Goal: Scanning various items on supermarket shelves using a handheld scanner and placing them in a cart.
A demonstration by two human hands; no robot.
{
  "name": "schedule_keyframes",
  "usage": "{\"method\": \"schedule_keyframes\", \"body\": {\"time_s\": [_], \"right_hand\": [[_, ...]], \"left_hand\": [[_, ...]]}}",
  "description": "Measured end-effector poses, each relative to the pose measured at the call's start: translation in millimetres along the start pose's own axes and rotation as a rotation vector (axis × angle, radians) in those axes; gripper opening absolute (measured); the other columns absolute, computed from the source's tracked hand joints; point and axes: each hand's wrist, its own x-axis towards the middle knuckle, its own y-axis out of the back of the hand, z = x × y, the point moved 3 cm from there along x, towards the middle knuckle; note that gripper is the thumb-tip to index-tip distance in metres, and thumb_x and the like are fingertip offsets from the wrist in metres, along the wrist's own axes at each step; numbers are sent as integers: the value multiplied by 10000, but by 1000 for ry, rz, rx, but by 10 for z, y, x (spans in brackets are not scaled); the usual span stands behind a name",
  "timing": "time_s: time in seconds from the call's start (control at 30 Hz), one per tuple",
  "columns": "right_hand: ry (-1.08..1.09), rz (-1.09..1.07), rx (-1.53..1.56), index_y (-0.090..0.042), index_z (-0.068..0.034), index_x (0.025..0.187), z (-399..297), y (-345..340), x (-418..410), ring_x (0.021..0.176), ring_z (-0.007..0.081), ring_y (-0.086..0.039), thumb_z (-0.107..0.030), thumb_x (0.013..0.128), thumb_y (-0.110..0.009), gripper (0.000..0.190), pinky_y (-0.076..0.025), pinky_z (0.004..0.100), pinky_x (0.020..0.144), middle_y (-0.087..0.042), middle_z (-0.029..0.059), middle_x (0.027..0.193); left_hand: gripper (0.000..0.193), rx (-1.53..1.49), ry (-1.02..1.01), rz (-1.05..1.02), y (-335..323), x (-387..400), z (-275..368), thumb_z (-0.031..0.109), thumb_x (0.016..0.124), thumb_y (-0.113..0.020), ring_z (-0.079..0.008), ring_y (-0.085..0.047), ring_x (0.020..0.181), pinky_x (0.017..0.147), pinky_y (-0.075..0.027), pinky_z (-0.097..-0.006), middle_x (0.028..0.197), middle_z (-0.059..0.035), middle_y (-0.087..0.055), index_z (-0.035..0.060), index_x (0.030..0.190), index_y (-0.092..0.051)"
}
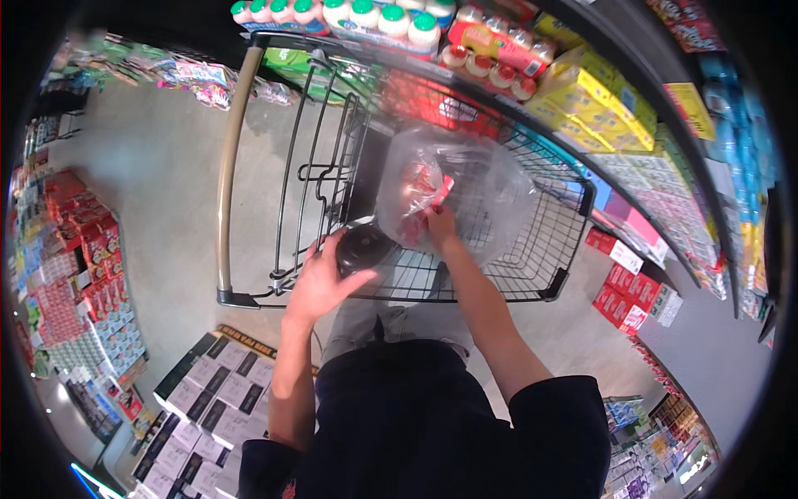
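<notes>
My left hand point(321, 277) is wrapped around a glossy black rounded object point(361, 248), thumb on the near side and fingers on the far side. What it is exactly, I cannot tell. Just to its right, a clear plastic bag point(492, 181) bulges open over the wire shopping cart point(405, 291). My right hand point(441, 226) is at the bag's near side, its fingers closed on a red-and-white package point(444, 189) seen against the plastic. Another reddish wrapped item point(416, 181) shows through the film. Folds and glare hide part of the bag's contents.
The cart's tan handle point(232, 168) stands at the left. Beyond the cart run shelves with green-capped bottles point(393, 22) and yellow cartons point(592, 100). Red boxes point(626, 296) sit on the floor at right. Stacked white-and-black cartons point(218, 399) are close at lower left.
</notes>
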Motion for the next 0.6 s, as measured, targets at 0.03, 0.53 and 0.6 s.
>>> {"method": "schedule_keyframes", "body": {"time_s": [0.03,0.53,0.6], "right_hand": [[-191,94,194,-576,-19,1080,110,112,-71,727,168,-612,-115,848,-626,256,-513,318,601,-618,79,877],[183,285,520,-481,-78,1142,-1119,979,-1494,899,186,-631,-95,913,-574,248,-561,347,736,-622,81,1029],[212,254,608,-481,-80,1156,-1243,957,-1654,918,191,-635,-85,925,-543,240,-564,358,746,-623,84,1057]], "left_hand": [[779,-16,-17,11,2,-16,-8,472,776,-730,-374,-618,1040,1095,-299,-481,1050,-194,-659,4,1313,-415],[774,-83,-70,-80,80,-82,-60,474,765,-729,-414,-524,1168,1078,-312,-474,1188,-211,-603,15,1318,-441],[766,-97,-48,-91,87,-86,-73,468,762,-733,-429,-516,1157,1070,-318,-488,1200,-202,-602,43,1329,-442]]}}
